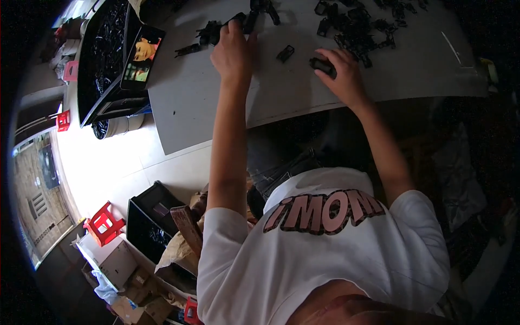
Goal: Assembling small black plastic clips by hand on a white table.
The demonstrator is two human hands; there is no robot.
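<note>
At the far side of the grey table (189,114), my left hand (233,54) reaches among small black plastic parts. Its fingers bend over one black plastic part (236,20), with the fingertips partly hidden. Nearer on the right, my right hand (345,76) grips a black rectangular plastic piece (323,66) between thumb and fingers, just at the tabletop. Between the hands lies a single black frame-like part (285,53). Beyond my right hand spreads a heap of similar black parts (357,32).
A phone (142,59) showing a picture leans at the table's left, against a large black bin (108,49) full of black parts. On the floor at left are a red stool (104,223), a black crate (149,216) and cardboard boxes (116,262).
</note>
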